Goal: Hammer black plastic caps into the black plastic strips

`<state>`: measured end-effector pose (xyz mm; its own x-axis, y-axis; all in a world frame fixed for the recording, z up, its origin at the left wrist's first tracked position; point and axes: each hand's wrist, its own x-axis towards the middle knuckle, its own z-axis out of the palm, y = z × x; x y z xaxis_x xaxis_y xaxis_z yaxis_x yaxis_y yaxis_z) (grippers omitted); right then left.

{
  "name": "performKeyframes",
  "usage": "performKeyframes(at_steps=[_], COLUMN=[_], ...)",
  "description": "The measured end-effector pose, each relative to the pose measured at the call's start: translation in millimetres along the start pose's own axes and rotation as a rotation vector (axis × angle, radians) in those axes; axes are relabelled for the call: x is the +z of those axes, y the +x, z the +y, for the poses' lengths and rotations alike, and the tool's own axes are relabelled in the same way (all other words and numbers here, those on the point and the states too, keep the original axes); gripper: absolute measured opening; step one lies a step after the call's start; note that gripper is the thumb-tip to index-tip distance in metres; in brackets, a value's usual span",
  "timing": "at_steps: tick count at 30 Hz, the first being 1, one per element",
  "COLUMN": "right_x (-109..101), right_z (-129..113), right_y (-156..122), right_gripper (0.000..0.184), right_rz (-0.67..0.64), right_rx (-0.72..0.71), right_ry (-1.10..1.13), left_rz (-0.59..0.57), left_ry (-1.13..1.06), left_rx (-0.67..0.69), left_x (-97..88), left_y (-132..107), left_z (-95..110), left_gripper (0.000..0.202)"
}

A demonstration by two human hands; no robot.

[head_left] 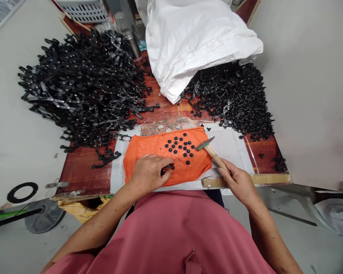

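Observation:
My right hand point(240, 179) is wrapped round the wooden handle of a small hammer point(216, 156). The hammer's greenish metal head lies over the right edge of an orange cloth point(145, 146). Above the near part of that cloth my left hand point(150, 172) is closed, thumb and finger pinching a small black plastic piece point(168, 167), partly hidden by the fingers. Several small round black caps point(185, 154) sit spread on the cloth, just beyond the left hand and left of the hammer head.
A tall heap of black jointed plastic strips point(85, 83) stands at the left. At the right lies a pile of small black parts point(240, 99), partly under a white sack point(200, 42). A metal flask point(133, 45) and a white basket point(84, 10) stand behind. Brown tape-covered cardboard point(271, 179) edges the table.

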<state>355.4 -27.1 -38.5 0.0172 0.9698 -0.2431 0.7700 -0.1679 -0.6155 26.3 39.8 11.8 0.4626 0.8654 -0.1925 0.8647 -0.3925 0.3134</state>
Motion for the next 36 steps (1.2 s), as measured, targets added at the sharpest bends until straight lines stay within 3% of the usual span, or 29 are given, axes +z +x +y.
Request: performKeyframes(at_steps=[5,10,15,21,36], right_x=[1,0,1,2,0], right_z=[-1,-7,-7,-3,-10], right_y=[-1,-3,-4,-3,-5], right_gripper=[0.049,0.047,0.048,0.048,0.047], right_rz=[0.028,0.035,0.026,0.013,0.04], right_rx=[-0.01,0.022,0.02,0.009,-0.007], right_ry=[-0.019,-0.046,-0.043,-0.047,-0.044], left_rz=[-0.055,-0.008,0.055,-0.088,-0.179], left_ry=[0.097,0.105,-0.054,-0.294,-0.093], left_rx=[0.086,-0.026,-0.084,-0.045,-0.137], left_x=[-2.6,-2.7,-11.9,-10.1,5.8], left_y=[19,30,19,9,11], left_z=[0,1,-10,-11,6], left_gripper=[0.022,0.023,0.039,0.037,0.037])
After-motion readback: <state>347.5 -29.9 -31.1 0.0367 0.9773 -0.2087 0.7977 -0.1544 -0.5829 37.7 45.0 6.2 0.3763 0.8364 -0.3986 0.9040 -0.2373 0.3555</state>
